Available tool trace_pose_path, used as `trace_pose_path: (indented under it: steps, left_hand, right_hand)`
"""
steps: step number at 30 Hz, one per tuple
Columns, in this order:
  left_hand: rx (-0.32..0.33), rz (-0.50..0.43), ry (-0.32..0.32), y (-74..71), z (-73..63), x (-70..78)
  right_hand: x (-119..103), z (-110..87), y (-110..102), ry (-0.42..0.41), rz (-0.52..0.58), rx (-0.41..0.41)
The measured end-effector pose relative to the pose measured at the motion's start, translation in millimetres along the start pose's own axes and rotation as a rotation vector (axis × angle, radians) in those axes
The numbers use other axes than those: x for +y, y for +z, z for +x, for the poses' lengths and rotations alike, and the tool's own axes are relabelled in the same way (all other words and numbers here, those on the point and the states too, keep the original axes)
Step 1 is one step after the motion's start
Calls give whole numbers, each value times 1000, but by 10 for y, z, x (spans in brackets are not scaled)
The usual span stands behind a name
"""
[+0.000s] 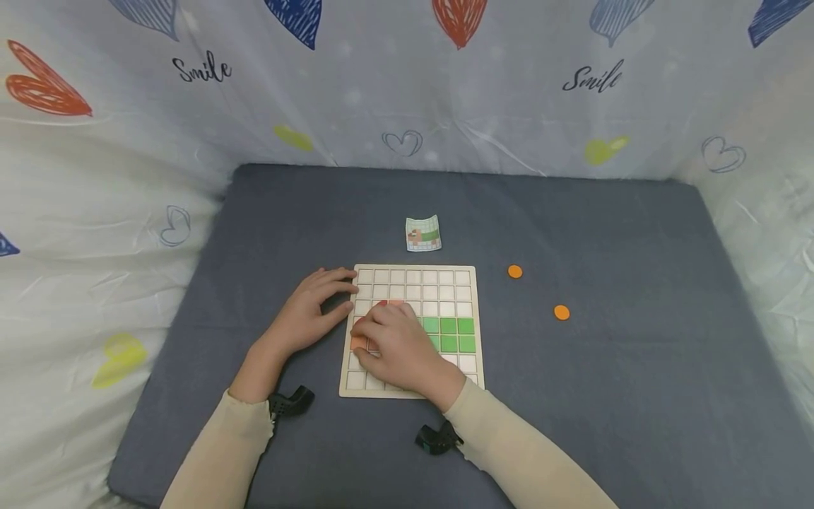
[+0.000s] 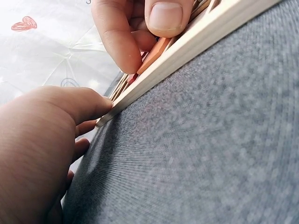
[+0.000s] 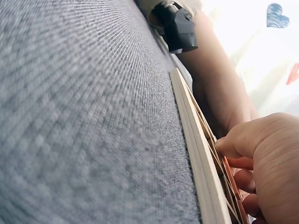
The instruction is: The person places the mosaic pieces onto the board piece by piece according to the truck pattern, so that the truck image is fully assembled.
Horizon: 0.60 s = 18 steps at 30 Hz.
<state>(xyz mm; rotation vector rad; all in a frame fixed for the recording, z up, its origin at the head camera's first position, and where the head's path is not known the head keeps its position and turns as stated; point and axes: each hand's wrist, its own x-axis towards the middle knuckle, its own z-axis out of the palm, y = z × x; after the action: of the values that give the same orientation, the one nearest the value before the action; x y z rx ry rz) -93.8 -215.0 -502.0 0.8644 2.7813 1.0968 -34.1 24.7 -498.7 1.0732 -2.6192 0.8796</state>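
Observation:
A square wooden grid board (image 1: 413, 268) lies on the dark table, with green tiles (image 1: 448, 334) in its right part and red and orange ones partly hidden under the right hand. My right hand (image 1: 400, 346) reaches over the board, its thumb and index finger pinching an orange tile (image 2: 154, 55) at the left edge. That tile sits slightly tilted against the board's frame in the left wrist view. My left hand (image 1: 311, 307) rests beside the board, its extended fingertips touching the left rim.
Behind the board lies a small picture card (image 1: 423, 242) with a gridded coloured pattern. Two orange discs (image 1: 515, 271) lie apart on the table to the right. A printed curtain (image 1: 407, 92) hangs around the back and sides of the table.

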Motion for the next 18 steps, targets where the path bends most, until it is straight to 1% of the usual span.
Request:
trace_pose_path:
  steps: [12, 18]
  left_hand:
    - [2, -10, 7, 23, 19, 5]
    - [7, -4, 12, 20, 18, -13]
  right_hand:
    - [24, -21, 5, 6, 7, 6]
    - [31, -23, -11, -31, 9, 50]
